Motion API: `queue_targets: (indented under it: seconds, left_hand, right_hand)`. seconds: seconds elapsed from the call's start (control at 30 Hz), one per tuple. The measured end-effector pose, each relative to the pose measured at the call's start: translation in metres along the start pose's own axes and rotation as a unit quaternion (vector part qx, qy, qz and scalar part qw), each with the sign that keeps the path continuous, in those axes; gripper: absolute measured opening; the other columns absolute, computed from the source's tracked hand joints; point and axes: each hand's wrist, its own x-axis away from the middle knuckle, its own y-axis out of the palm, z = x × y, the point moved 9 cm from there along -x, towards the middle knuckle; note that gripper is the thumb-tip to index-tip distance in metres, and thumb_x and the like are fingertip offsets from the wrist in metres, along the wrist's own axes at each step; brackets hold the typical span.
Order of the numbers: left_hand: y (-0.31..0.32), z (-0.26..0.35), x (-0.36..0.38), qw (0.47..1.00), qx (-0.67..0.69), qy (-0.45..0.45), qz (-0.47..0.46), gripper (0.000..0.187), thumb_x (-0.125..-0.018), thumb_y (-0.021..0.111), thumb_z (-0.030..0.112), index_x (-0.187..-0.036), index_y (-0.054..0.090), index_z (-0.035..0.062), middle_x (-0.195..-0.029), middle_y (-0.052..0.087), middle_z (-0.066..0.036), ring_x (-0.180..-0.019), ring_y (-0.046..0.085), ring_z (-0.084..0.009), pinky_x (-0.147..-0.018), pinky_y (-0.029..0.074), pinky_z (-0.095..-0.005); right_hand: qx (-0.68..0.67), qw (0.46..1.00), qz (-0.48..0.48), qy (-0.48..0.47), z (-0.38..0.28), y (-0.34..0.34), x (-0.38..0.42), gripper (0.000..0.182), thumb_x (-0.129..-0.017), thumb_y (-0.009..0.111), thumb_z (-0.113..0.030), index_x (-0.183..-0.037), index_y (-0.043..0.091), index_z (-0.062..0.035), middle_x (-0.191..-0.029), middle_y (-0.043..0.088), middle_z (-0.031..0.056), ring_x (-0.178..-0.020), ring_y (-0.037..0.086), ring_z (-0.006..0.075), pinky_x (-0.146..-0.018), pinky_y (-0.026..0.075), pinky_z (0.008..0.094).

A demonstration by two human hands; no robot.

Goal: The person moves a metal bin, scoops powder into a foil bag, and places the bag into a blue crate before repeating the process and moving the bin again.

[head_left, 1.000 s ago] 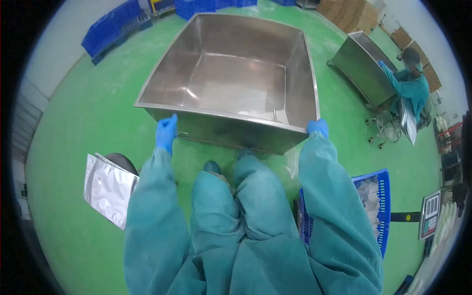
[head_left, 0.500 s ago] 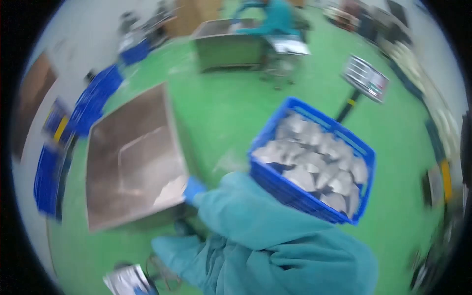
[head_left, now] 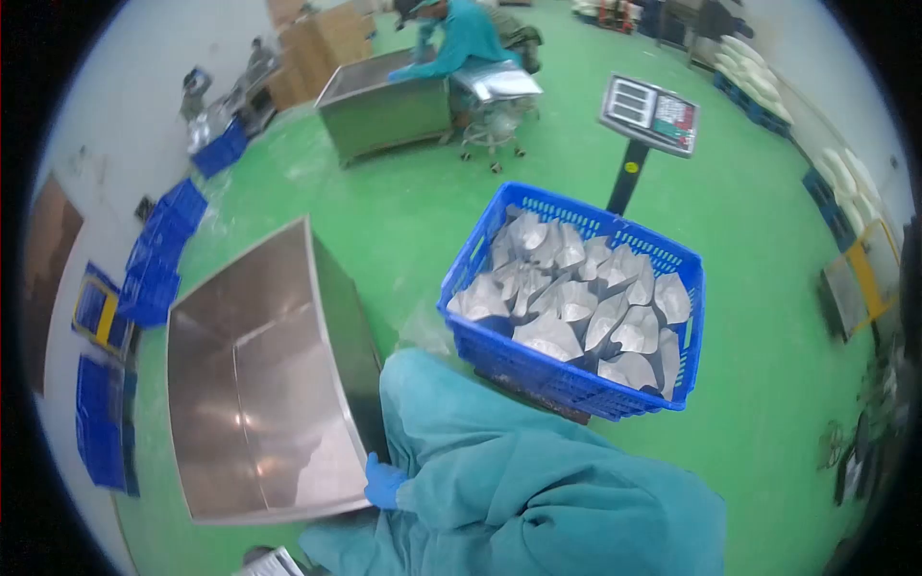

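My right hand (head_left: 385,483), in a blue glove, is at the near right corner of a large stainless-steel bin (head_left: 338,394), its fingers closed on the rim. A pale patch of powder (head_left: 327,472) lies inside the bin near that corner. Beyond my sleeve, a blue plastic crate (head_left: 567,374) holds several upright silver foil bags (head_left: 549,336), with whitish tops. At the bottom edge, part of a flat silver bag (head_left: 271,564) shows. My left hand is out of view.
A scale display (head_left: 651,113) stands on a post behind the crate. Further back, a co-worker in teal (head_left: 471,38) leans over another steel bin (head_left: 384,120) beside a wheeled stool (head_left: 494,130). Blue crates (head_left: 154,278) line the left wall; a cart (head_left: 858,278) stands at right.
The view has shifted, putting the steel bin lower in frame and the crate slightly left. My right hand stays at the bin's corner. A blue patch beside the silver bag has left the view.
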Motion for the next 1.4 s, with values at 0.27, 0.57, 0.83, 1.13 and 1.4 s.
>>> queue_targets:
  seconds: [0.27,0.57,0.83,1.13,1.4]
  left_hand:
    - [-0.064,-0.024,0.13,0.975,0.128,-0.126,0.128,0.037,-0.079,0.058,0.035,-0.091,0.058,0.0003,-0.083,0.061,-0.024,-0.084,0.058,-0.0405,-0.072,0.046,-0.0462]
    - [-0.045,-0.061,0.134,0.877,0.402,-0.237,0.112,0.036,-0.064,0.077,0.021,-0.09,0.063,0.0002,-0.07,0.064,-0.008,-0.064,0.06,-0.0142,-0.062,0.049,-0.0293]
    - [-0.145,-0.102,0.167,0.828,0.209,-0.327,0.405,0.025,-0.076,0.062,0.03,-0.084,0.06,0.0057,-0.078,0.063,-0.011,-0.072,0.062,-0.026,-0.068,0.047,-0.0355]
    - [-0.31,0.214,0.132,0.927,0.198,0.065,0.312,0.015,-0.071,0.063,0.015,-0.085,0.067,0.0148,-0.084,0.06,-0.009,-0.079,0.058,-0.0267,-0.068,0.046,-0.0341]
    - [-0.176,0.261,0.037,0.861,0.471,0.071,0.179,0.028,-0.075,0.051,0.002,-0.098,0.064,0.009,-0.1,0.06,-0.013,-0.091,0.058,-0.0326,-0.079,0.047,-0.0357]
  right_hand:
    - [0.008,0.999,-0.043,-0.015,0.024,0.001,0.053,0.078,-0.075,0.058,-0.026,-0.125,0.017,0.0176,-0.109,0.049,0.032,-0.098,0.052,0.0401,-0.083,0.043,0.0438]
    - [0.009,0.995,-0.095,-0.009,0.024,-0.005,0.085,0.069,-0.075,0.063,-0.032,-0.119,0.029,0.0087,-0.097,0.056,0.0299,-0.09,0.057,0.0405,-0.079,0.044,0.0437]
    - [0.205,0.917,-0.301,-0.162,-0.071,-0.071,0.078,0.032,-0.082,0.057,-0.034,-0.091,0.06,-0.0032,-0.08,0.063,0.0166,-0.072,0.061,0.0296,-0.066,0.047,0.0367]
    - [0.086,0.767,0.052,-0.634,-0.29,-0.077,0.105,0.004,-0.077,0.058,-0.013,-0.078,0.057,-0.0093,-0.071,0.056,0.0095,-0.072,0.056,0.0248,-0.062,0.042,0.037]
    - [0.495,0.703,0.131,-0.494,-0.257,-0.043,-0.044,0.019,-0.069,0.062,-0.016,-0.087,0.056,-0.0118,-0.076,0.055,0.0089,-0.076,0.054,0.0253,-0.073,0.038,0.0383]
